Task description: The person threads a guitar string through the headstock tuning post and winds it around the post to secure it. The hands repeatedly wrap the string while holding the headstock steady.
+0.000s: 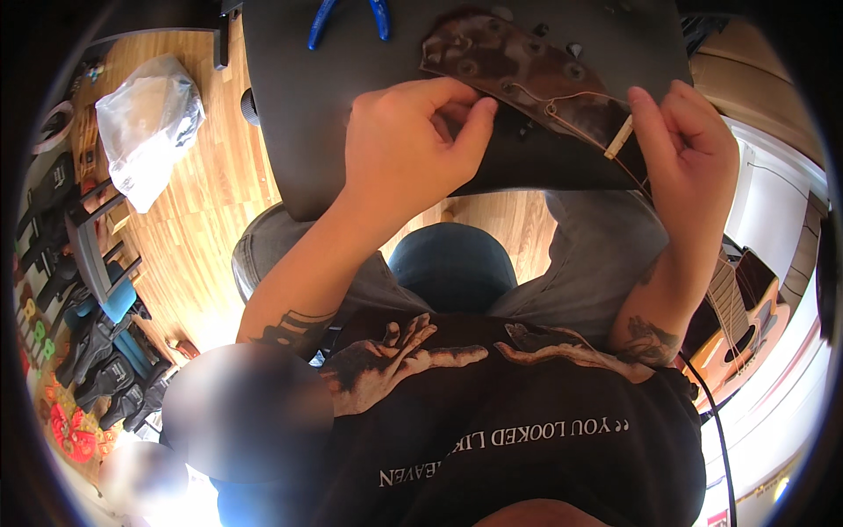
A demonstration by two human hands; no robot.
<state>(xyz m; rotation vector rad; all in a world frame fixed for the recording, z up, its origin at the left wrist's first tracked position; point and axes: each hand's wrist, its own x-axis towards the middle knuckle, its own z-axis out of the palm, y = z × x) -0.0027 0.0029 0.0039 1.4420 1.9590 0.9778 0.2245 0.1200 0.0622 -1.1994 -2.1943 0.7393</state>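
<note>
A dark brown guitar headstock [527, 63] lies on the black work surface, its tuning posts bare or partly hidden by glare. A thin copper-coloured guitar string [575, 95] makes a loose loop over the headstock and runs past the pale nut [620, 138]. My left hand [408, 140] is closed at the headstock's near edge, thumb and forefinger drawn together; what they grip is hidden. Beside the nut my right hand [685, 132] is closed, thumb against curled fingers, with the string's loop leading into the pinch. Below this hand the neck is mostly hidden.
Blue-handled pliers [347, 22] lie at the far edge of the black work surface [303, 132]. A round blue stool seat [452, 263] shows between my knees. An acoustic guitar [742, 329] stands at right. On the wooden floor at left lies a clear plastic bag [149, 123].
</note>
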